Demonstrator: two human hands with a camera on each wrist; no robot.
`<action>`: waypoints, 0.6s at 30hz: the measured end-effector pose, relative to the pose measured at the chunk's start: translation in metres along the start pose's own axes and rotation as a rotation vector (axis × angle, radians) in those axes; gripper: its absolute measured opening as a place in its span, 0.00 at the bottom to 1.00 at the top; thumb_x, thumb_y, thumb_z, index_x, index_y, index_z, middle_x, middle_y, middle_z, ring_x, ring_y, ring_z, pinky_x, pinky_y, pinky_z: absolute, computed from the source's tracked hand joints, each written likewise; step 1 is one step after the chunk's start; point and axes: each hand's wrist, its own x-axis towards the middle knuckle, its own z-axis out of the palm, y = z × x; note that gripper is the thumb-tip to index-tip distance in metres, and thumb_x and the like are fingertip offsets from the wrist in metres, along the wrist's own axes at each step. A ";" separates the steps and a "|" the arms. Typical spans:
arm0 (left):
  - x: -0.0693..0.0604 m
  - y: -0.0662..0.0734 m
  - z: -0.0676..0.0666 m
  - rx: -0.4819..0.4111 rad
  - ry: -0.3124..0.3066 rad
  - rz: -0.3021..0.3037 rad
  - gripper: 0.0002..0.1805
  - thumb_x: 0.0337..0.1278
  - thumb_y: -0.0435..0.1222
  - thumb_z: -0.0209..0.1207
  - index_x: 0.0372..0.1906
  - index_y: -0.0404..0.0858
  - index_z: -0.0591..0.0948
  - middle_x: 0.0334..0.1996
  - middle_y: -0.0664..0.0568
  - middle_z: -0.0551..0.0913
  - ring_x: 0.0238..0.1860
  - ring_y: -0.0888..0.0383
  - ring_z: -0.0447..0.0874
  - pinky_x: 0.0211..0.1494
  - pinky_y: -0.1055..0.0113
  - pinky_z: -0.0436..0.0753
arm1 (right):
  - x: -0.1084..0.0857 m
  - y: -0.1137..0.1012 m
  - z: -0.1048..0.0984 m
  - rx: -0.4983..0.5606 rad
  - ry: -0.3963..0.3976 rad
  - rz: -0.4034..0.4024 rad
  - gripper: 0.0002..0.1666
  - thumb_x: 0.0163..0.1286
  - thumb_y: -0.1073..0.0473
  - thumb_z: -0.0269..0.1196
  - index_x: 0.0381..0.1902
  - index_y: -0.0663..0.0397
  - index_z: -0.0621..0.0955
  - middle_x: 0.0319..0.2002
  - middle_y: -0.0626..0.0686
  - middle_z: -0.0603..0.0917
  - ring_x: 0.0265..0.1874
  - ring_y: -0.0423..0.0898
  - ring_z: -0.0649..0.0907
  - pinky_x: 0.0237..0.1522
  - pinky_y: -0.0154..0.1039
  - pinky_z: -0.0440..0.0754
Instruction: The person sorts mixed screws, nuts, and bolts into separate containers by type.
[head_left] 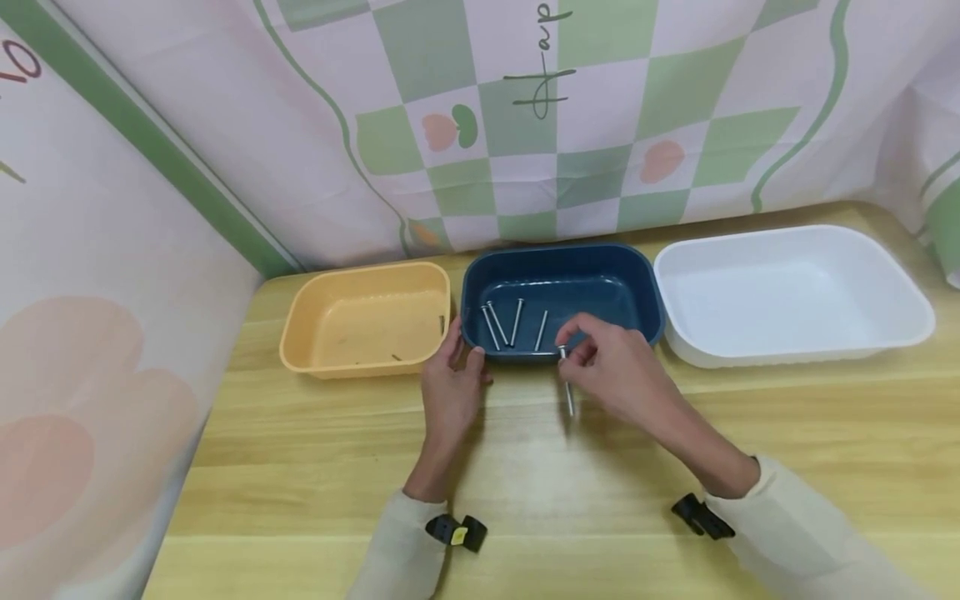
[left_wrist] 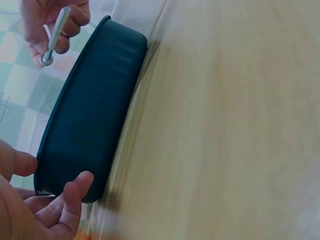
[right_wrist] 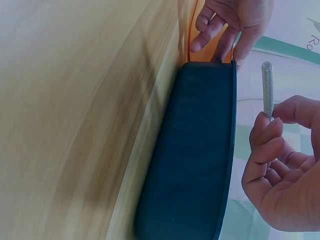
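Note:
A dark blue tray (head_left: 562, 357) stands on the table between two others. Several long metal bolts (head_left: 516, 323) lie inside it, toward its left half. My left hand (head_left: 452, 392) holds this tray by its front left corner, fingers and thumb against its rim and wall; the left wrist view shows the thumb at the rim. Over the front rim, my right hand (head_left: 618, 367) pinches a silver bolt (head_left: 567, 392) near its head between thumb and fingers. The bolt points down and toward me. Its threaded shank (right_wrist: 267, 90) sticks out free in the right wrist view.
To the left is a yellow tray (head_left: 296, 364) with a few small dark bits in it. A white tray (head_left: 795, 292) stands close on the right. Behind hangs a green-and-white checked cloth (head_left: 517, 167). The wooden table (head_left: 300, 483) extends toward me.

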 end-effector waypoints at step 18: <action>-0.001 -0.001 0.000 0.006 0.006 -0.011 0.32 0.66 0.24 0.58 0.73 0.38 0.68 0.66 0.45 0.74 0.32 0.40 0.86 0.35 0.56 0.87 | 0.014 0.009 -0.012 0.009 0.054 0.030 0.10 0.63 0.62 0.64 0.43 0.53 0.81 0.25 0.47 0.84 0.21 0.45 0.79 0.27 0.43 0.75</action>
